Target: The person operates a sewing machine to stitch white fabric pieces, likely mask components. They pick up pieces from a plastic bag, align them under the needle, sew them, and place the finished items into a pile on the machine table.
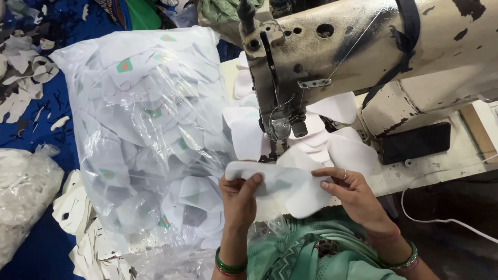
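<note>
- Below the needle of the sewing machine (pixel 363 57), both hands hold one white fabric piece (pixel 282 184) flat, just in front of the presser foot (pixel 278 136).
- Left hand (pixel 239 199): closed on the left end of the piece, the thumb pressed on top near the folded edge and the fingers curled beneath. Green bangles circle the wrist.
- Right hand (pixel 348 189): fingers extended and pinching the right part of the same piece from above, with a thin ring on one finger. Bangles circle this wrist too.
- White fabric piece: thin, soft, matte cloth with curved edges; its left end is rolled or folded into a rounded strip. A faint green patch shows through it.
- Stitched white pieces (pixel 332 140): similar rounded shapes, overlapping in a loose chain behind and to the right of the presser foot, resting on the machine bed.
- Sewing machine: cream-painted metal, heavily worn, with dark chipped patches and oil stains; a thin thread runs across its arm.
- Dark phone (pixel 416 142): flat, rectangular and glossy, lying on the bed under the machine arm.
- Clear plastic bag (pixel 140 129): large, crinkled and shiny, packed with white cut pieces bearing small green and orange marks; it sits just left of the hands.
- White cable (pixel 446 220): thin, trailing at lower right.
- Blue floor covering (pixel 52 140): strewn with white offcuts.
</note>
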